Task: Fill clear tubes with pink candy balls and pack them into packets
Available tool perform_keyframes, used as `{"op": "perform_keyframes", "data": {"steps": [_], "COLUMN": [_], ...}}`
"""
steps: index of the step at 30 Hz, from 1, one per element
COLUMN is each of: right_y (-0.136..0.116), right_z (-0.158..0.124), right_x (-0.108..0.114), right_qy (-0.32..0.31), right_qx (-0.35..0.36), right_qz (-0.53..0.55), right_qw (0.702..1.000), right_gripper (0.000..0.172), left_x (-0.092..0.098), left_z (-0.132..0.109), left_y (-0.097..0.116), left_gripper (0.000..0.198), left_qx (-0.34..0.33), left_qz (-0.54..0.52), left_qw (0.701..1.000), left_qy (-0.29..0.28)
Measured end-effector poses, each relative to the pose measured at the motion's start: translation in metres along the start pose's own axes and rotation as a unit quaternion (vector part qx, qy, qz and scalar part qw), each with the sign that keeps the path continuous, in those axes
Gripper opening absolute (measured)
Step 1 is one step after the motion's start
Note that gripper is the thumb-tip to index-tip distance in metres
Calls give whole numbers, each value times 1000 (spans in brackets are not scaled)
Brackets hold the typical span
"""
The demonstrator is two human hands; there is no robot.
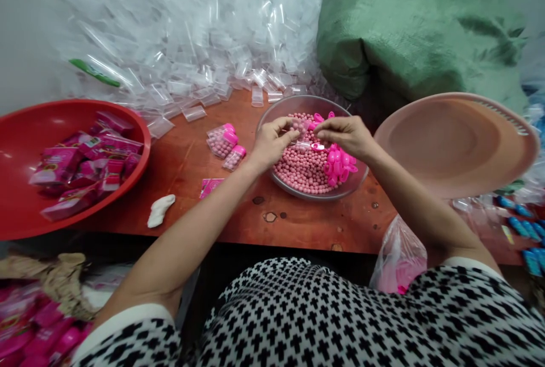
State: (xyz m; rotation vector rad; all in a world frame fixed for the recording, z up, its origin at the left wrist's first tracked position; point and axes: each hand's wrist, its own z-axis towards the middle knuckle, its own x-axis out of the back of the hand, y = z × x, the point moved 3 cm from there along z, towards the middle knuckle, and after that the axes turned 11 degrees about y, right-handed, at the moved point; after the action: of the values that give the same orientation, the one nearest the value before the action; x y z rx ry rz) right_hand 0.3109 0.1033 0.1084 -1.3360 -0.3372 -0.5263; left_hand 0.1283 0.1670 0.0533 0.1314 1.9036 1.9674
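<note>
My left hand [275,138] pinches a small clear plastic container [300,128] with pink balls in it, held above the bowl. Close beside it, my right hand [346,135] has its fingers together on a pink plastic cap [315,146], partly hidden by the fingertips. Below both hands is a grey bowl [315,194] of pink balls [300,171]. A heap of pink looped caps [339,165] lies on the balls at the right, and more are at the back. Left of the bowl lie several filled containers with pink caps [222,140].
A pile of clear empty containers [191,32] covers the back. At left stands a red basin [142,154] with pink packets. A green sack [417,26] and a pale pink basin [455,145] are at right. A white crumpled piece [160,210] lies near the table edge.
</note>
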Motion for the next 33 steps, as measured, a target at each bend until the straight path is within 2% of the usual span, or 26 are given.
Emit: {"op": "perform_keyframes", "data": {"steps": [2, 3, 7, 11, 13, 15, 19, 22, 25, 27, 29, 31, 33], "right_y": [-10, -15, -25, -12, 0, 12, 28, 30, 30, 32, 33, 30, 22], "right_z": [5, 7, 11, 11, 11, 11, 12, 10, 9, 10, 13, 14, 11], "right_x": [5, 5, -3, 2, 7, 9, 3, -14, -24, -21, -11, 2, 12], "right_qy": [77, 95, 77, 105, 67, -1, -99, -186, -202, -167, -89, 9, 76], "right_qx": [34, 54, 101, 94, 80, 61, 36, 47, 57, 51, 51, 60, 76], "right_qz": [-10, -25, -67, -67, -123, -237, -452, -516, -539, -522, -458, -340, -208], "right_qw": [996, 994, 990, 988, 987, 970, 886, 835, 816, 835, 883, 938, 972], "right_gripper": [19, 18, 16, 22, 23, 21, 22, 26, 27, 28, 26, 26, 26], "left_x": [-2, -2, -2, -1, 1, 1, -2, -2, 0, 1, 0, -1, -4], "left_z": [1, 1, 3, 3, 2, 2, 0, 1, 2, 2, -1, -6, -11], "left_y": [0, -1, -3, -6, -7, -6, -3, -3, -4, -4, -2, 1, 2], "left_gripper": [24, 24, 28, 31, 34, 37, 34, 35, 38, 42, 46, 48, 48], "left_qx": [-12, -15, -29, -38, -33, -36, -62, -58, -38, -12, 18, 44, 59], "left_qz": [33, 43, 59, 40, 4, -20, 13, 14, -12, -47, -75, -85, -76], "left_qw": [999, 998, 997, 998, 999, 999, 997, 996, 997, 998, 996, 994, 992], "left_qy": [-29, -40, -49, -44, -25, -10, -53, -65, -60, -46, -42, -59, -83]}}
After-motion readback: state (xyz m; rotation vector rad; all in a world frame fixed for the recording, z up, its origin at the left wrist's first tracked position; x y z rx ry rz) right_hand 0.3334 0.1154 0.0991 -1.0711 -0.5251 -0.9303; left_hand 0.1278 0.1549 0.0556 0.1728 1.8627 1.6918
